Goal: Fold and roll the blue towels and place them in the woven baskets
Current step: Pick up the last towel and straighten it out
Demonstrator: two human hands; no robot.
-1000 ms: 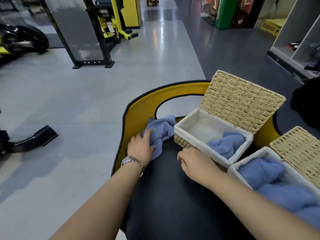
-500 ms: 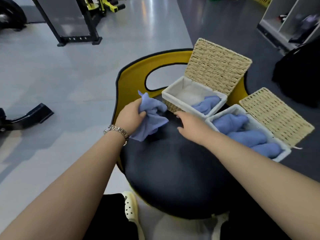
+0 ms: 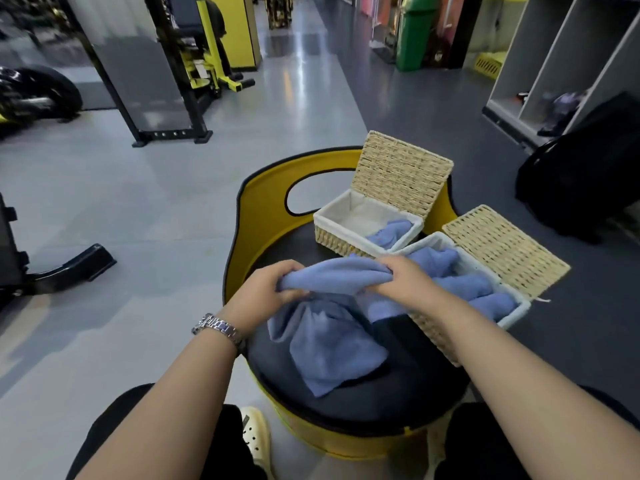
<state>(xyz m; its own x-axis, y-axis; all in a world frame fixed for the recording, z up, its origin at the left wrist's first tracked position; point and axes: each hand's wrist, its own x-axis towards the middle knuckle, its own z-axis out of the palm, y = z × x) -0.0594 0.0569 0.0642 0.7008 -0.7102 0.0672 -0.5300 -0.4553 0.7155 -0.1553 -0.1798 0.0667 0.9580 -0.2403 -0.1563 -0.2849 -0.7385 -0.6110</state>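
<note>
1. Two hands share one blue towel (image 3: pixel 329 344) above the black seat (image 3: pixel 381 400); the left hand (image 3: pixel 263 292) has its fingers curled round the bunched top edge; a watch (image 3: pixel 218 327) sits on that wrist.
2. Towel cloth looks soft, light and limp; its lower part drapes in loose folds onto the seat; it will likely sag wherever unsupported, so corners or a straight edge seem the best hold.
3. Right hand (image 3: pixel 405 282) pinches the same bunched edge, close beside the left.
4. Far basket (image 3: pixel 332 223) holds one towel, near basket (image 3: pixel 516 313) several; both lids stand open.
</note>
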